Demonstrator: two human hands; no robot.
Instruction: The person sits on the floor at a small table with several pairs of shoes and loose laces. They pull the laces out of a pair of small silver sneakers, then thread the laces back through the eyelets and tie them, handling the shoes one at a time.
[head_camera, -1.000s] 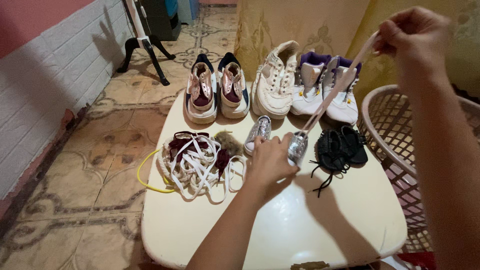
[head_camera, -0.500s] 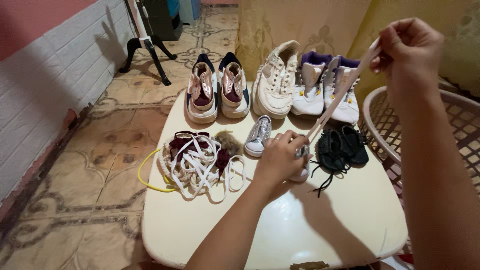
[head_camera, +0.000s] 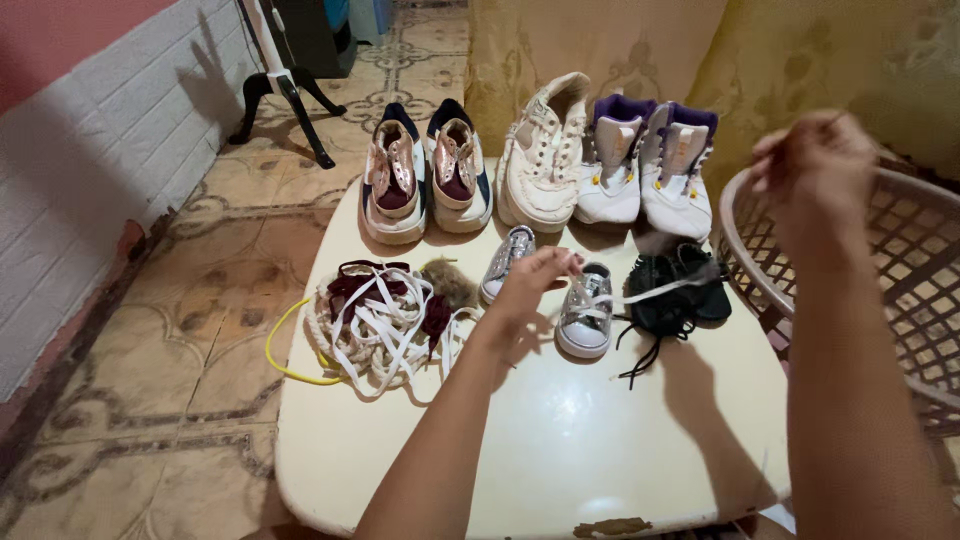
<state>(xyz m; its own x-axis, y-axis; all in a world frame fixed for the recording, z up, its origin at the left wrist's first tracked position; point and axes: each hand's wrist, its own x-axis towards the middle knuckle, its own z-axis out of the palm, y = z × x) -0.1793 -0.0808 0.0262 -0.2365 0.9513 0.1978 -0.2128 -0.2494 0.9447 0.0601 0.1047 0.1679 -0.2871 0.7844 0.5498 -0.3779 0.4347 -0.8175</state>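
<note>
— Since the lace was held high a moment ago, what's different?
— The left hand (head_camera: 535, 285) pinches the white lace (head_camera: 650, 293) beside the small silver shoe (head_camera: 587, 310) on the table (head_camera: 560, 440); the right hand (head_camera: 815, 175), fingers closed, has dropped lower, near the basket (head_camera: 745, 250).

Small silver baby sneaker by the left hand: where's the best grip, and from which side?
Probably the heel collar of the small silver baby sneaker, taken from above. It stands upright on its sole on the cream table, opening up. The left hand crowds its left, the small black shoes sit close on its right, and a white lace runs off the front toward the right hand.
</note>
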